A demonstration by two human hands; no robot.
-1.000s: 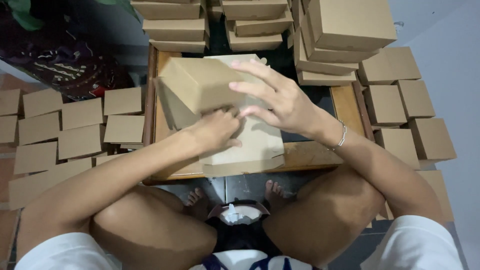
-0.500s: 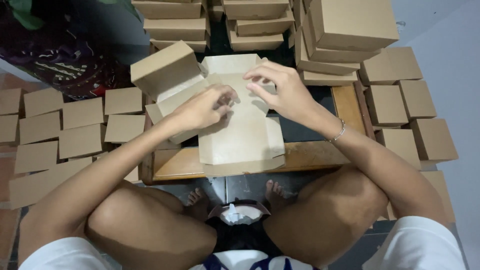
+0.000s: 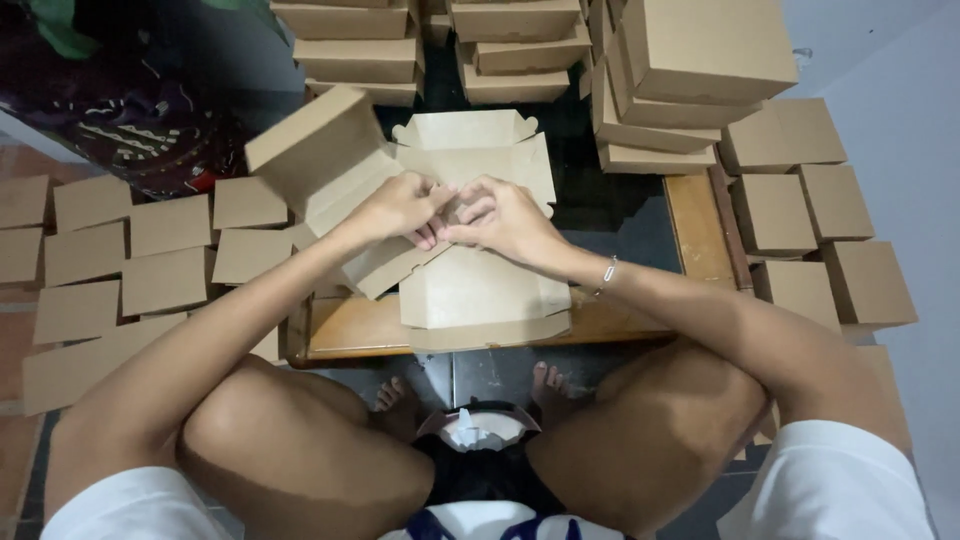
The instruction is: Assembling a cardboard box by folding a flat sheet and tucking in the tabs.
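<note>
A brown cardboard box blank (image 3: 480,290) lies partly unfolded on a low wooden table (image 3: 345,325) in front of me. Its far flaps spread open and its left part stands folded up as a raised box section (image 3: 315,145). My left hand (image 3: 400,208) and my right hand (image 3: 500,215) meet over the middle of the blank, fingers curled and pinching its inner folds. A thin bracelet sits on my right wrist.
Finished brown boxes are stacked at the back (image 3: 350,50) and back right (image 3: 690,60). More folded boxes lie in rows on the floor at the left (image 3: 110,250) and right (image 3: 820,230). My bare knees and feet frame a small white and dark object (image 3: 478,428) below the table.
The blank has been opened out and its far flaps now spread flat. Both hands came together at its middle; the right hand drew in from resting on top.
</note>
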